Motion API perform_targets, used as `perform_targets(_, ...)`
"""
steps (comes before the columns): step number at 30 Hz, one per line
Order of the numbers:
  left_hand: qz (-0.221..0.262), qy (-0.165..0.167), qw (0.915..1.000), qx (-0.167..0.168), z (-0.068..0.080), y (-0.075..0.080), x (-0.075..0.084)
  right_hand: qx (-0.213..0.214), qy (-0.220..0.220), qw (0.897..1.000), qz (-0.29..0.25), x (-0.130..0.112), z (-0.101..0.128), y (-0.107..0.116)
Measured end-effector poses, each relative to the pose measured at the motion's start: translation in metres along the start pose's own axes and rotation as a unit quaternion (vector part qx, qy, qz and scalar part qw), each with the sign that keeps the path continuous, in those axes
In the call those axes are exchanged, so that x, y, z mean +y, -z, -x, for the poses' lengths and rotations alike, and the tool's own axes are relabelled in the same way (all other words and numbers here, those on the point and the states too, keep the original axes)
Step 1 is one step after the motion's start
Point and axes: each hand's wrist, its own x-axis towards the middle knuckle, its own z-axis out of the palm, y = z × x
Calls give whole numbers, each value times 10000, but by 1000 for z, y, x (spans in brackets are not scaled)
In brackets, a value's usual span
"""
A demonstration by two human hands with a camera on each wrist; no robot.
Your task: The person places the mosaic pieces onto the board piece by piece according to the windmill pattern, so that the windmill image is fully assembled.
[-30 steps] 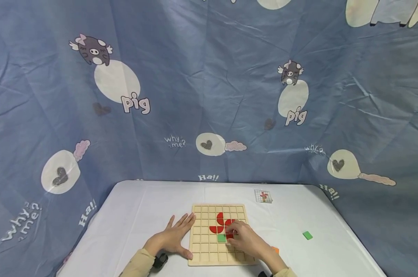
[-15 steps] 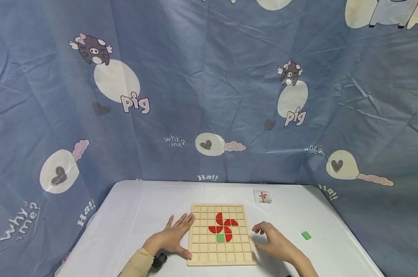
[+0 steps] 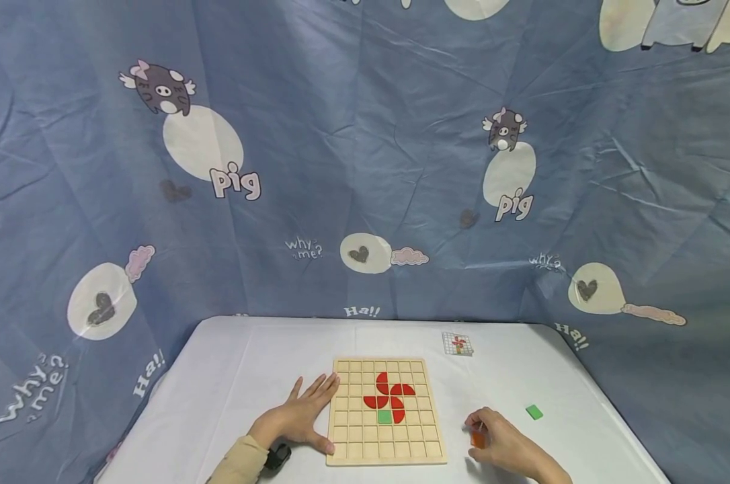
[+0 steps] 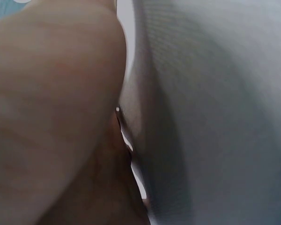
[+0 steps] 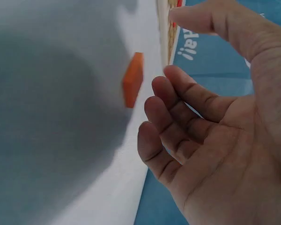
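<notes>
My left hand (image 3: 300, 418) lies spread at the left edge of a wooden grid board (image 3: 355, 450), thumb and fingertips right at its rim. On the board, red curved pieces (image 3: 382, 384) form a pinwheel, and a green square tile (image 3: 385, 417) sits below them. To the right of the board, my right hand (image 3: 504, 440) hovers over an orange tile (image 3: 477, 439) on the white table. The right wrist view shows its fingers loosely bent, with a gap between them and the orange tile (image 5: 133, 80). In the left wrist view, the left hand (image 4: 51, 103) fills much of the picture.
A small card (image 3: 458, 343) with a grid and pinwheel picture lies behind the board to the right. Another green tile (image 3: 534, 412) rests farther right on the white table (image 3: 268, 363). A blue printed cloth (image 3: 316, 168) hangs behind the table.
My right hand has left the board and moved right and toward me, to the orange tile. A red piece it covered now shows whole. The left hand has stayed in place.
</notes>
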Motion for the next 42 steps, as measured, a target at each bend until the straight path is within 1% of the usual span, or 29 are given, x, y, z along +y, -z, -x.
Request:
perform_targets(6, 7, -6, 10000, 28, 0, -2, -1, -184, -55, 9993, -314, 6, 1, -3)
perform_targets(10, 81, -39, 9999, 83, 1, -2, 0, -54, -147, 9994, -298, 11, 1, -4)
perform_targets(15, 123, -46, 9999, 110, 1, -2, 0, 190, -354, 9991, -98, 15, 2, -5)
perform_targets(21, 95, 34, 9999, 33, 1, -1, 1, 425, -630, 9971, 16, 19, 4, -6)
perform_targets(25, 47, 75, 10000, -30, 0, 0, 1, 543, -606, 9966, 113, 19, 4, -7)
perform_targets(30, 32, 57, 10000, -23, 0, 1, 1, 727, -605, 9953, 208, 19, 1, -8)
perform_targets(35, 44, -2, 10000, -3, 1, 1, 1, 749, -781, 9938, 264, 17, 0, -10)
perform_targets(39, 49, -13, 10000, 14, 1, -1, 0, 793, -894, 9924, 286, 13, -6, -12)
perform_targets(42, 43, -19, 10000, 17, 1, -1, -1, 847, -797, 9930, 204, 4, -11, -11)
